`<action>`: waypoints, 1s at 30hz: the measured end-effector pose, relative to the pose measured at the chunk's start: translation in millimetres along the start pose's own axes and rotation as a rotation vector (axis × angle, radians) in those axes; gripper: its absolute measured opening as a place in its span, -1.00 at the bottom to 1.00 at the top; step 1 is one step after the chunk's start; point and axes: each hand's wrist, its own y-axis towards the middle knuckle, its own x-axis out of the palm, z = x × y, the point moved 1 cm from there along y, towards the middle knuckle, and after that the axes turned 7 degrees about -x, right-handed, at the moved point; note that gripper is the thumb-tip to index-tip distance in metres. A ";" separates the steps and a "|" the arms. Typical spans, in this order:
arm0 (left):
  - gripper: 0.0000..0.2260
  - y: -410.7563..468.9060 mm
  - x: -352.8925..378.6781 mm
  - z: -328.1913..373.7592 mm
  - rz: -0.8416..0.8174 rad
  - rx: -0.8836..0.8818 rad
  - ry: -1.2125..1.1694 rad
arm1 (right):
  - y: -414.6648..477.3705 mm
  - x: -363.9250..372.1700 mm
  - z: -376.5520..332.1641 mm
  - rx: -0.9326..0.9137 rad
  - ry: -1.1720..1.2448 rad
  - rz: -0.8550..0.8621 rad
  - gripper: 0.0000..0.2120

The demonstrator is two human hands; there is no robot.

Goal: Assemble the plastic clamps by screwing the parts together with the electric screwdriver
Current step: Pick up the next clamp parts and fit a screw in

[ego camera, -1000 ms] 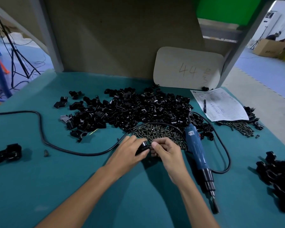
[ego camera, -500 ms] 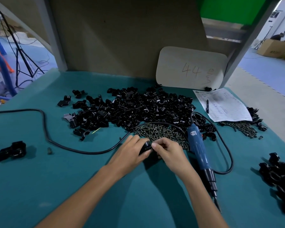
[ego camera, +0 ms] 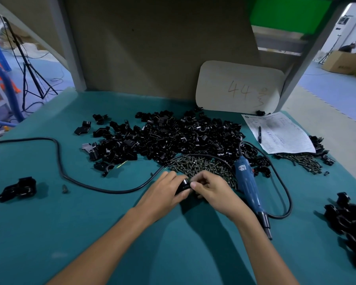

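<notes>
Just left of centre frame, the left hand [ego camera: 164,192] is curling its fingers round a black clamp [ego camera: 183,187], holding it low over the teal table [ego camera: 90,223]. The right hand [ego camera: 212,190] is meeting it from the right, thumb and forefinger pinching something small at the clamp's top. It is probably a screw from the pile [ego camera: 201,164] just above the hands, though it is too small to tell.

The step looks like seating a screw by hand. To do it well, the left hand should be pressing the two parts flush so the holes are lining up. The screw should be standing straight before the right hand goes for the screwdriver [ego camera: 248,186], which is lying just right of it, tip pointing to the lower frame.

The clamp is mostly hiding under the fingers. What is showing is glossy black plastic, with a pale glint where the fingertips are meeting.
</notes>
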 end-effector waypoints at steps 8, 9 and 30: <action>-0.58 0.3 -1.1 0.8 0.024 0.007 0.047 | 2.2 -7.4 2.8 0.058 0.169 -0.029 -0.91; -0.59 0.0 -1.4 1.2 0.025 0.007 0.056 | 2.9 -7.9 1.5 0.063 0.093 -0.042 -0.92; -0.56 -0.1 3.0 1.2 0.060 -0.004 0.119 | -56.1 -80.1 43.8 0.437 -0.463 0.326 -0.45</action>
